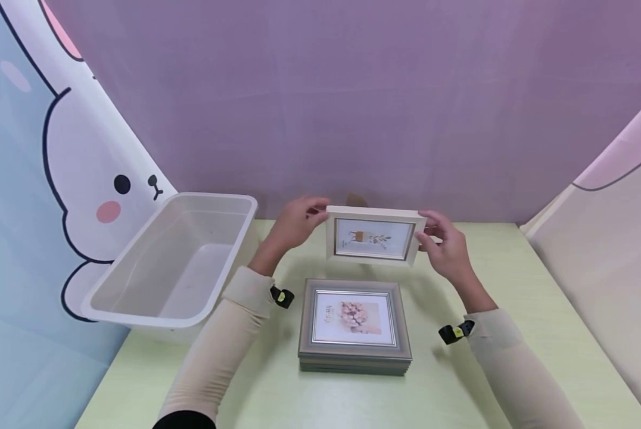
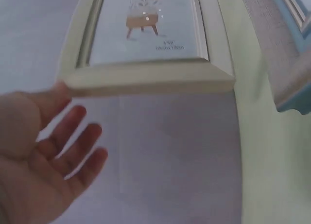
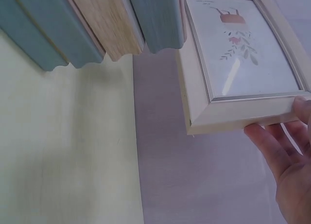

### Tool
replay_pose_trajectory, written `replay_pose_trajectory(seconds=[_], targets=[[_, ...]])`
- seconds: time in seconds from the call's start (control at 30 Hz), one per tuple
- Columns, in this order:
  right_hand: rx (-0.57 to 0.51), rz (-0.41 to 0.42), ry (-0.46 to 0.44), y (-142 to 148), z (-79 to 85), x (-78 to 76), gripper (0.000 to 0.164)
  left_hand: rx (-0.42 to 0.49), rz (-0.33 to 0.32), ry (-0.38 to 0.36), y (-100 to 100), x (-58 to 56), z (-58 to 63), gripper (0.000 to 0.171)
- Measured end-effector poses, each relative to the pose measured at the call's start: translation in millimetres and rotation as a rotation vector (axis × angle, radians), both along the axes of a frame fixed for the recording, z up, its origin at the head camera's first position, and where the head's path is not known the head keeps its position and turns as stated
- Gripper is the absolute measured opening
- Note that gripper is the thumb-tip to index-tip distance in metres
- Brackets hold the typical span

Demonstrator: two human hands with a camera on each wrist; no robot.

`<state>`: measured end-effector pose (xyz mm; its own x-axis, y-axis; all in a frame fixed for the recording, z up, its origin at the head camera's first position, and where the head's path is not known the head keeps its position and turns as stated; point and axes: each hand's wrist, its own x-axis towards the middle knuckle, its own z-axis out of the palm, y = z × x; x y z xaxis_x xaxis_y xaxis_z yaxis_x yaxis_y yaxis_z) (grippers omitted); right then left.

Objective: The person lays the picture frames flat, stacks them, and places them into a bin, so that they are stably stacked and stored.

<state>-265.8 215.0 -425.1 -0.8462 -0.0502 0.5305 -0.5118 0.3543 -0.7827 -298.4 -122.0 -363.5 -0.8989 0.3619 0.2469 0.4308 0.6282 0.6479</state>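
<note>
A small cream picture frame (image 1: 375,260) is held up behind a stack of picture frames, its print of a stool and a leafy sprig turned sideways in the head view. My right hand (image 1: 447,246) grips its right end, thumb on the front and fingers beneath the edge in the right wrist view. At the opposite end, my left hand (image 1: 295,223) pinches the corner with thumb and a finger; its other fingers spread loosely below in the left wrist view. On top of the stack lies a grey frame (image 1: 307,316) with a pink flower print.
A deep white plastic tub (image 1: 248,229) stands on the left of the pale green table (image 1: 519,298), beside my left forearm. The right wrist view shows the stack's bluish and wood-toned edges (image 3: 109,22). A purple backdrop (image 1: 385,107) hangs behind the table.
</note>
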Motion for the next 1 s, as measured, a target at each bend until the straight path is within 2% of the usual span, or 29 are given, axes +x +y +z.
replay_pose_trajectory(seconds=[0.13, 0.27, 0.43, 0.53, 0.63, 0.77, 1.0], targets=[[-0.039, 0.023, -0.007, -0.6, -0.6, 1.7, 0.049, 0.199, -0.088, -0.171, -12.1, -11.6, -11.1, 0.047], [-0.046, 0.054, -0.007, -2.3, 1.8, 4.7, 0.048, 0.323, -0.180, -0.302, -21.9, -22.1, -21.9, 0.062], [-0.049, 0.072, -0.010, -5.4, 3.1, 8.8, 0.047, 0.408, -0.327, -0.385, -27.5, -26.2, -29.1, 0.095], [-0.056, 0.084, -0.006, -7.4, 2.7, 10.8, 0.046, 0.495, -0.427, -0.427, -26.2, -26.8, -31.3, 0.116], [-0.062, 0.098, 0.007, -9.0, 2.0, 11.2, 0.046, 0.582, -0.495, -0.453, -24.3, -27.7, -32.2, 0.123], [-0.063, 0.104, 0.027, -9.5, 2.4, 10.9, 0.045, 0.618, -0.508, -0.465, -22.7, -28.3, -31.3, 0.123], [-0.068, 0.108, 0.025, -9.0, 4.1, 11.0, 0.046, 0.601, -0.496, -0.465, -21.6, -26.0, -29.2, 0.121]])
